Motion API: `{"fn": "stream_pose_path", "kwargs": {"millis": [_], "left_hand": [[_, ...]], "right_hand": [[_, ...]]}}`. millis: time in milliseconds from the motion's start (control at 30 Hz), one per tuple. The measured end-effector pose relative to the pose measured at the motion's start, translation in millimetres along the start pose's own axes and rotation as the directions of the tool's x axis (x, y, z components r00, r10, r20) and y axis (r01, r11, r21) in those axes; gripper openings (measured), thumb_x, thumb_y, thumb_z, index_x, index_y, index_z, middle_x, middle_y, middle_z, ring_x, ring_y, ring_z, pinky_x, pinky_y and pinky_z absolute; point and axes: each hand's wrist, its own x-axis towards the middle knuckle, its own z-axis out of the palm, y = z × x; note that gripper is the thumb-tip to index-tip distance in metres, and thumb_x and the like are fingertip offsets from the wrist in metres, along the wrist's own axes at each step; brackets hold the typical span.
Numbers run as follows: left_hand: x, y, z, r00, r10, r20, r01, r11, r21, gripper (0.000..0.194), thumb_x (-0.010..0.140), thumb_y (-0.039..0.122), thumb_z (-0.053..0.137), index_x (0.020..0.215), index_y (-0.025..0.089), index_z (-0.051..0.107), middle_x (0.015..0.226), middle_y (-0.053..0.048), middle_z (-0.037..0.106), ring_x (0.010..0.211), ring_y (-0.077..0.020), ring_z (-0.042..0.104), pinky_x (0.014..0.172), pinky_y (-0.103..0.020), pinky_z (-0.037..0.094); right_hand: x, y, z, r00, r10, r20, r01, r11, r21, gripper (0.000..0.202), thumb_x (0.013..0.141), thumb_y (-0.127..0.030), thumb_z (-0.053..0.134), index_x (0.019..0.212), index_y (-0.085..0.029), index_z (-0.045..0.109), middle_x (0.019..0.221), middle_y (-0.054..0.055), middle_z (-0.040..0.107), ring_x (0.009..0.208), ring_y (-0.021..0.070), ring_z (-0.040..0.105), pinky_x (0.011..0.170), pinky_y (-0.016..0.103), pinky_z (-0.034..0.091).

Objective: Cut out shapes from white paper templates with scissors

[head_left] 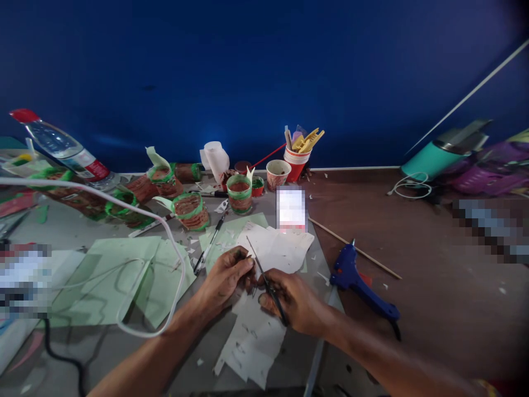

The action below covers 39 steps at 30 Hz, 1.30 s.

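My right hand [291, 298] is closed around the dark handles of a pair of scissors [264, 275], whose blades point up and to the left. Close beside the blades, my left hand [231, 271] is pinched at thumb and forefinger. Whatever sits between those fingers is too small to make out. Both hands have dark smudges on them. Beneath them lies a cut sheet of white paper [252, 342] with small marks, and beyond is another torn white sheet [285, 251].
Brown and green cups [239, 193] stand behind, near a paper cup [278, 175] and a red-striped cup of tools [296, 165]. A blue glue gun [359, 281] and a wooden stick [355, 248] lie right. A white cable [176, 248] loops over green paper [99, 275] at left.
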Motion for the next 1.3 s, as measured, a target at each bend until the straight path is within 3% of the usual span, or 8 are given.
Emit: {"fn": "stream_pose_path", "kwargs": {"millis": [733, 1300], "left_hand": [[-0.1, -3.1, -1.6, 0.999, 0.001, 0.035, 0.0, 1.0, -0.029, 0.017, 0.08, 0.024, 0.056, 0.067, 0.016, 0.049, 0.057, -0.001, 0.062, 0.044, -0.0086, 0.049, 0.047, -0.021, 0.036], [1.1, -1.4, -4.0, 1.0, 0.006, -0.027, -0.005, 1.0, 0.019, 0.018, 0.076, 0.029, 0.059, 0.067, 0.015, 0.052, 0.054, 0.0, 0.058, 0.045, -0.0089, 0.051, 0.045, -0.02, 0.033]], "right_hand": [[-0.8, 6.2, 1.1, 1.0, 0.0, 0.0, 0.0, 0.994, -0.106, 0.014, 0.081, -0.031, 0.053, 0.076, -0.019, 0.047, 0.056, -0.007, 0.033, 0.051, 0.0081, 0.029, 0.045, 0.019, 0.022], [-1.8, 3.6, 1.4, 1.0, -0.009, -0.007, 0.008, 0.992, -0.122, 0.013, 0.081, -0.03, 0.052, 0.076, -0.019, 0.048, 0.055, -0.007, 0.034, 0.051, 0.0079, 0.031, 0.045, 0.018, 0.024]]}}
